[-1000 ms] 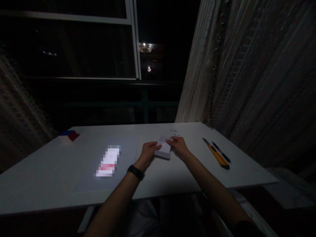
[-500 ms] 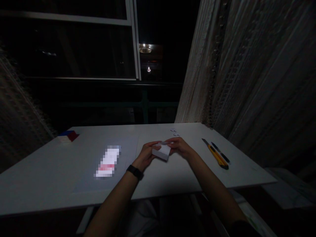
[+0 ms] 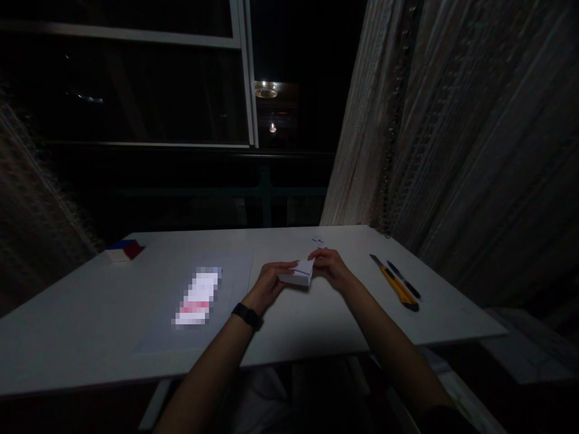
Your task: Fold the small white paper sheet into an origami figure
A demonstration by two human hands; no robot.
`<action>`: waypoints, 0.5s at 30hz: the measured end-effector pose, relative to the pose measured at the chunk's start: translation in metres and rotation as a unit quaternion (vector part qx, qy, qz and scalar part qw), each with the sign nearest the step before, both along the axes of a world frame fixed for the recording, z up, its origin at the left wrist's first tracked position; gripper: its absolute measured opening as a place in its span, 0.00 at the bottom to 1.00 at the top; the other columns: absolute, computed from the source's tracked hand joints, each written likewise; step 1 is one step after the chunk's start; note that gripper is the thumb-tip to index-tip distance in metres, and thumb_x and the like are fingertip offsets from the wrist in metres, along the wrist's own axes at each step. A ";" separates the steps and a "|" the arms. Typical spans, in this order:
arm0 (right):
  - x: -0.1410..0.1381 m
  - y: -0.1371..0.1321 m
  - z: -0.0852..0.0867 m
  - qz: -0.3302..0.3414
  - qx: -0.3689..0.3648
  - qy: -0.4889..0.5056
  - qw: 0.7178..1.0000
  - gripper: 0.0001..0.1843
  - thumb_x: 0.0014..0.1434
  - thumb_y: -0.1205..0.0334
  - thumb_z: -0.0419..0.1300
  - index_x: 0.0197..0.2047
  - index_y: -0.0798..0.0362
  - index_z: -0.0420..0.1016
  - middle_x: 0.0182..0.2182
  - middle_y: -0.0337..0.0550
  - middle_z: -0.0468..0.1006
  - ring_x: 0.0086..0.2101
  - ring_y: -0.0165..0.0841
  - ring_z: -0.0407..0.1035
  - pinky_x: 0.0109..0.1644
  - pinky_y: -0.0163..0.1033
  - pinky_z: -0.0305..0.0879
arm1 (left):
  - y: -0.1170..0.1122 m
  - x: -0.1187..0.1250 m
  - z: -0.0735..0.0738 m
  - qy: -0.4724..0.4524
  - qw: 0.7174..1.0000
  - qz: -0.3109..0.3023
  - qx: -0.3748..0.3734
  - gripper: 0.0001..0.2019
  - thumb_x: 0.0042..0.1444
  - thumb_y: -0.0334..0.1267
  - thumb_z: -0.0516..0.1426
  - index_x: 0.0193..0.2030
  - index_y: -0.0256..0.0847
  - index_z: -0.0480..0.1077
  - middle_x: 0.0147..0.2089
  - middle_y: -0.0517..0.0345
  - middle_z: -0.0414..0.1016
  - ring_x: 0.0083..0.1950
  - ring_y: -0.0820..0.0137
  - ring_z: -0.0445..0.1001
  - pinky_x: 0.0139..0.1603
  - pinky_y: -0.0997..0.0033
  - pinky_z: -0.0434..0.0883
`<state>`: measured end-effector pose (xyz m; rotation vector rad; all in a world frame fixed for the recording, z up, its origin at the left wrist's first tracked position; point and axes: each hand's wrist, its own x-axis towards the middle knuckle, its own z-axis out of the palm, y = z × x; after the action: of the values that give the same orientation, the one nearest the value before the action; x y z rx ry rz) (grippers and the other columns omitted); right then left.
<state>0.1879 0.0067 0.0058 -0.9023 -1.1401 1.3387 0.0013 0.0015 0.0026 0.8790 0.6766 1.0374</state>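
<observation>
My left grip [image 3: 270, 282] is closed on the left side of a small white folded box [image 3: 297, 279], fingers laid across its top; my right grip [image 3: 332, 266] pinches its far right corner; the box sits between both, over the bench [image 3: 90, 313], though I cannot tell whether it touches down. To shape it well, I judge, the left should steady the walls without squashing them while the right eases the top flap [image 3: 306, 266] along its crease; thin paper or card would likely buckle under a hard squeeze. The box looks plain and straight-edged, a thin dark line under its flap, its inside hidden. Beyond my right grip lie small bits [image 3: 318, 240] too dim to name; to the right, a yellow utility knife [image 3: 398, 288] beside a black pen [image 3: 404, 279]; to the left, a glowing, blurred phone [image 3: 199, 295] on a paper sheet [image 3: 237, 274].
</observation>
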 end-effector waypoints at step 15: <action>-0.029 0.000 -0.020 0.034 0.053 -0.065 0.996 0.23 0.34 0.59 0.69 0.35 0.58 0.74 0.29 0.43 0.77 0.30 0.34 0.70 0.33 0.36 0.63 | 0.004 0.005 -0.004 0.121 0.977 0.155 0.088 0.18 0.36 0.31 0.65 0.38 0.33 0.74 0.27 0.55 0.76 0.28 0.73 0.71 0.29 0.77 0.65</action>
<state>0.1584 0.0072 -0.0144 -0.8907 -1.3395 1.2756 0.0060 0.0050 -0.0017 1.0886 0.9600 1.2944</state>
